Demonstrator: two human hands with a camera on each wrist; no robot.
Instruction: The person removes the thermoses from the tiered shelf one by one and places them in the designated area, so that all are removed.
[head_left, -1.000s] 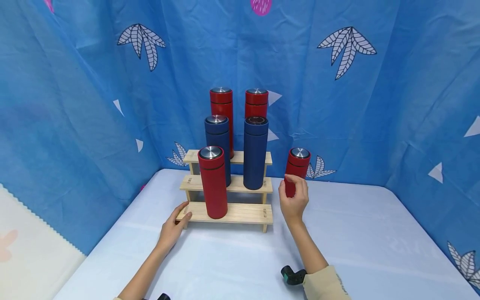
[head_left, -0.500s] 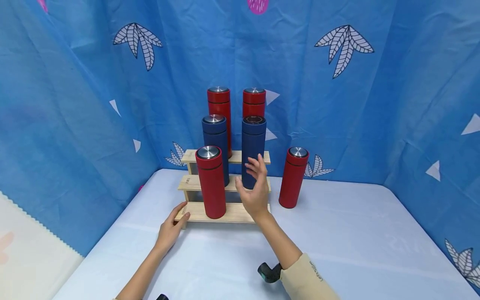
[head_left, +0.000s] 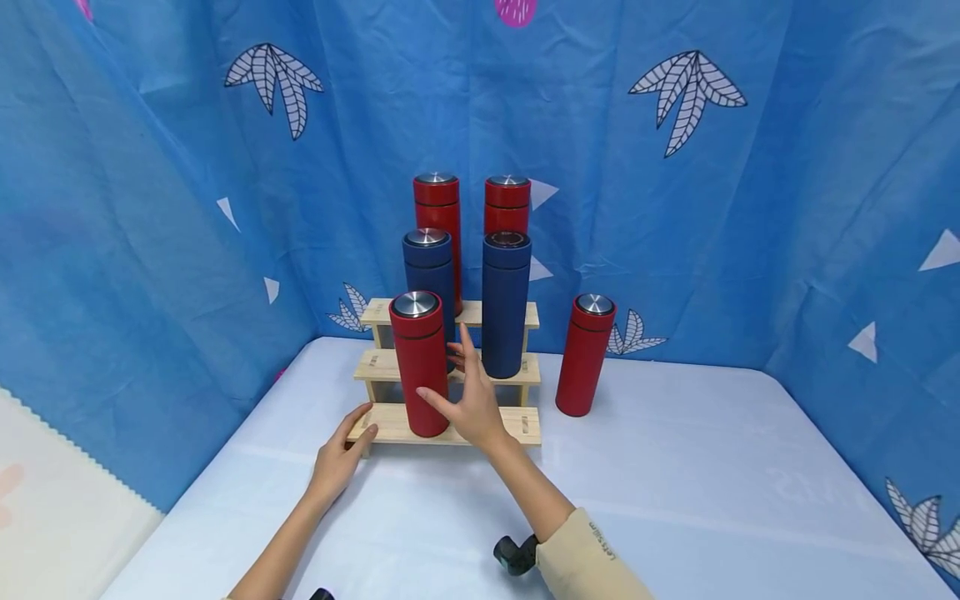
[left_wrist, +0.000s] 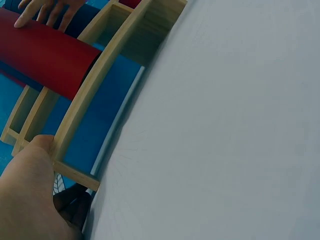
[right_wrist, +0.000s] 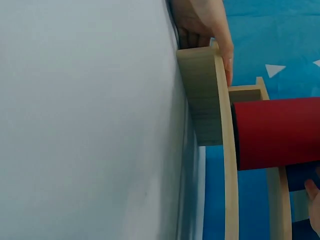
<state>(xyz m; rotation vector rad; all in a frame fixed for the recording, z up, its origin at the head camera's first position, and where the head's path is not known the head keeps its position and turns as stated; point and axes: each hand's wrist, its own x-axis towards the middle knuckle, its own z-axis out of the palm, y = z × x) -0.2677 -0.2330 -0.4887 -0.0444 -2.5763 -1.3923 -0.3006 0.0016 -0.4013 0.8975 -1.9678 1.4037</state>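
Observation:
A red thermos flask (head_left: 420, 367) stands upright on the lowest step of a three-tier wooden stand (head_left: 495, 427). My right hand (head_left: 476, 408) is at its right side, thumb across its front and fingers spread apart behind its right edge; whether they touch it I cannot tell. My left hand (head_left: 335, 458) grips the left end of the lowest step. In the left wrist view its thumb (left_wrist: 44, 142) lies on top of the board and the fingers go below. Two blue flasks (head_left: 506, 308) stand on the middle step, two red flasks (head_left: 507, 204) on the top one.
Another red flask (head_left: 585, 358) stands upright on the white table (head_left: 675, 467), right of the stand. A blue patterned curtain (head_left: 585, 125) hangs behind and along both sides.
My right hand has left the red flask on the table and moved left, past the right blue flask, to the red flask on the lowest step. The left hand stays on the stand.

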